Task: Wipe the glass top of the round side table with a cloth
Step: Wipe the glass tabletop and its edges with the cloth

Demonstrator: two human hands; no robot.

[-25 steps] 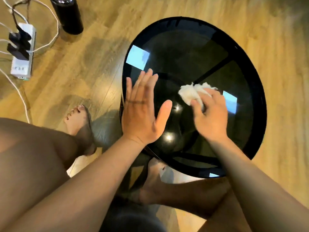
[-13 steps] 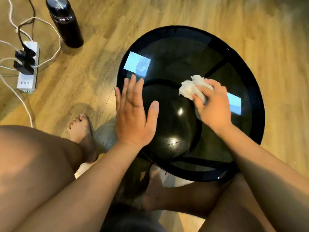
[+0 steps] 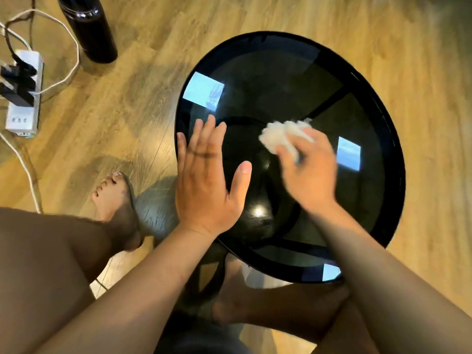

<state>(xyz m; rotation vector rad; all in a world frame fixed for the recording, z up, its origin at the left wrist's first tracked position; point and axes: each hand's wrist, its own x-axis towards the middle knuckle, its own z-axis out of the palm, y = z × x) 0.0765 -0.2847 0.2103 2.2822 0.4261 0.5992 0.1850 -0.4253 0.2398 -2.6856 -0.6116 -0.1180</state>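
We note a wooden floor [image 3: 255, 19]. A black bottle [image 3: 88, 26] stands upright, upper left. Near it lies a white power strip [image 3: 24, 98] holding black plugs [image 3: 16, 83], white cables [image 3: 61, 29] looping beside it.

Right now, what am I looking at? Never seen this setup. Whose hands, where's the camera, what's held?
There is no robot here: a person wears one wide-angle camera on the head, looking down at their own bare hands, so there is only this one view. The left hand is open and flat at the near-left edge of the round table, apparently bracing it. The right hand grips a crumpled white cloth on the dark glass; it is blurred, so probably mid-wipe. The bright patches are reflections. On the wooden floor stand a black bottle and a power strip.
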